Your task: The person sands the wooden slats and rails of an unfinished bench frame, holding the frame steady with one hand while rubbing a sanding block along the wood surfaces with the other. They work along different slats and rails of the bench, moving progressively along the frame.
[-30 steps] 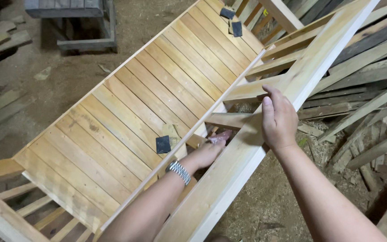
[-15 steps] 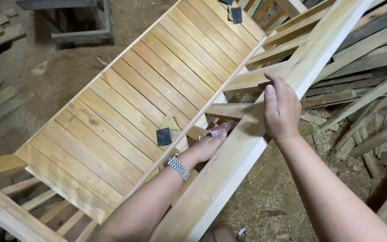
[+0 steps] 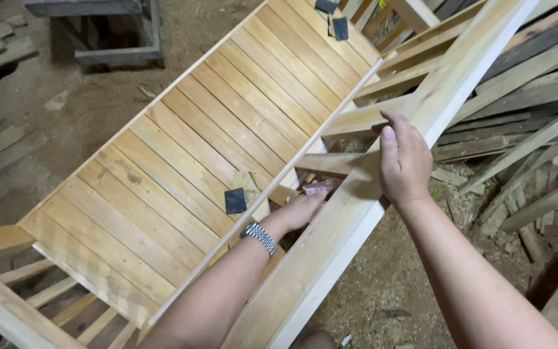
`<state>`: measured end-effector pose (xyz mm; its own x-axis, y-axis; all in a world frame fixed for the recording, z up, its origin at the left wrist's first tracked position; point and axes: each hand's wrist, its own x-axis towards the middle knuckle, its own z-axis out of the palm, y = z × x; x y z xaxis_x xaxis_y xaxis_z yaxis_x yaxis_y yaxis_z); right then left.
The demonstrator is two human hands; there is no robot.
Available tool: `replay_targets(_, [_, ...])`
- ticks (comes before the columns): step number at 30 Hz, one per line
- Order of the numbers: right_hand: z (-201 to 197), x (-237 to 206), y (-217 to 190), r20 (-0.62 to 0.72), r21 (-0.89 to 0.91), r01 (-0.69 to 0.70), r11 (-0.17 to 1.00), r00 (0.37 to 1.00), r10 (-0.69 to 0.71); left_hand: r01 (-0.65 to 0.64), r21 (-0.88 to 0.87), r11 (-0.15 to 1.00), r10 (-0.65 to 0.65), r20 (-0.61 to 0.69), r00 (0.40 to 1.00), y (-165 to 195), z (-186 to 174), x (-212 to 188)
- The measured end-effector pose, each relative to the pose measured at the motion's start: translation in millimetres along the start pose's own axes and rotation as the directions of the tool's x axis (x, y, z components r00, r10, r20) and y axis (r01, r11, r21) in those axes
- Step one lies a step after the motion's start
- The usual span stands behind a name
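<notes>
A long wooden bench with a slatted seat (image 3: 201, 148) lies below me. My right hand (image 3: 403, 161) rests flat on its thick pale top rail (image 3: 356, 213), fingers pointing up the rail. My left hand (image 3: 301, 208), with a metal watch on the wrist, reaches between the rail and the seat edge and presses a reddish piece of sandpaper (image 3: 321, 188) against a short crossbar (image 3: 330, 163). A dark square of sandpaper (image 3: 234, 201) lies on the seat close to my left wrist.
Two more dark sandpaper pieces (image 3: 334, 19) lie at the seat's far end. Loose planks and offcuts (image 3: 524, 116) are piled to the right on a sawdust-covered floor. A wooden stand (image 3: 117, 32) sits at the upper left.
The view has shifted slightly. My right hand has slid a little up the rail; my left hand stays at the crossbar with the sandpaper.
</notes>
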<state>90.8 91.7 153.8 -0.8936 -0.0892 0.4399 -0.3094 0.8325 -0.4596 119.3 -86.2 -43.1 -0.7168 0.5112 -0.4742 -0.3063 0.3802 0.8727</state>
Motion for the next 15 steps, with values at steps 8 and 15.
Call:
replay_targets(8, [1,0,1,0.001,-0.007,-0.002,1.000,1.000,0.002,-0.045,-0.064,0.997,0.044,-0.007,0.999,13,2,-9])
replay_targets(15, [0,1,2,0.005,-0.009,0.006,1.000,1.000,-0.006,-0.104,-0.108,0.989,0.098,-0.065,0.993,0,3,31])
